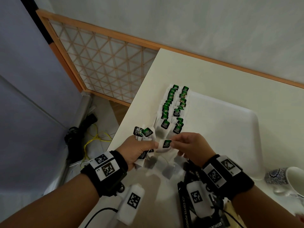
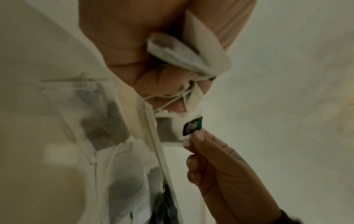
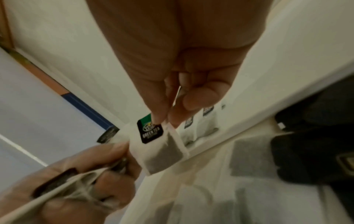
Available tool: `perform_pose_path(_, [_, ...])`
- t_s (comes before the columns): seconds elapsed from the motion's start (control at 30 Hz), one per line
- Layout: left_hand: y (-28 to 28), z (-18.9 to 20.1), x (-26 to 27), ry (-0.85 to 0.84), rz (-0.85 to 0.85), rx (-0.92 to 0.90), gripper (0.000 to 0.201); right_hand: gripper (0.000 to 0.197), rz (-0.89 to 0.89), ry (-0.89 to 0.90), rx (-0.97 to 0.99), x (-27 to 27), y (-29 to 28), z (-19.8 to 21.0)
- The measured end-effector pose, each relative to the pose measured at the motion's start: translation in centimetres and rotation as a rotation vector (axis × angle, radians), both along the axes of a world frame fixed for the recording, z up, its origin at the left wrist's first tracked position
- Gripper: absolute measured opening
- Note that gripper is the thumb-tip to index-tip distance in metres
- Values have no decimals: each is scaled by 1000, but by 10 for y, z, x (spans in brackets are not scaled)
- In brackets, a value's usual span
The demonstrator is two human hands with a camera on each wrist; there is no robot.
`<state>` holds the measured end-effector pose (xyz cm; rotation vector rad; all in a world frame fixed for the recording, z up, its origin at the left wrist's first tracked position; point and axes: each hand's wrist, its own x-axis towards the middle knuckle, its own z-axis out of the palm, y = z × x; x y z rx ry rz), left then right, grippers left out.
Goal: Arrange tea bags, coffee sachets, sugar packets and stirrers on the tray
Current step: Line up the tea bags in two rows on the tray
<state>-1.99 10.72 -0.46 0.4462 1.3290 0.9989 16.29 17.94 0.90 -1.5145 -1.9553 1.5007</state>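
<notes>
My left hand (image 1: 139, 149) grips a bunch of green tea bags (image 1: 144, 133), their green tags sticking up above my fist. My right hand (image 1: 185, 145) pinches one tea bag (image 1: 165, 145) by its top edge, between thumb and forefinger, beside the left fist. That same single tea bag (image 3: 159, 145) hangs from my right fingertips, and its green tag (image 2: 192, 125) shows in the left wrist view. Two rows of tea bags (image 1: 172, 109) lie along the left side of the white tray (image 1: 230, 129). More tea bags (image 1: 166, 168) lie loose on the table under my hands.
Black coffee sachets (image 1: 192, 176) lie on the table below my right wrist. A blue-patterned white cup (image 1: 289, 180) lies at the right edge. The white table (image 1: 213, 76) ends at the left by a wooden lattice screen (image 1: 102, 63); cables (image 1: 92, 140) lie on the floor.
</notes>
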Motion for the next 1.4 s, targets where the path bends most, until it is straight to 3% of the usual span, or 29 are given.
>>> perform_pose_path(0.23, [-2,-1,-5,60,-17,-27,54,5,-194,-135,8,3,34,-24])
perform_pose_path(0.37, [-2,0,-7,72,-24,-37,37,15,-200,-141,34,2,36,-27])
perform_pose_path(0.53, [-1,-5,-5,89,-31,-44,45,37,-96,-249,317,-1,30,-28])
perform_pose_path(0.67, [-1,-9,-6,65,-23,-60,24,31,1,-316,351,-6,31,-30])
perform_pose_path(1.07, [0,-11,-7,71,-20,-53,24,33,-13,-269,303,-12,43,-30])
perform_pose_path(1.23, [3,-12,-8,59,-13,-37,20,27,104,-323,334,-12,32,-26])
perform_pose_path(1.4, [6,-8,-5,21,-5,-26,4,23,180,-414,284,-16,34,-30])
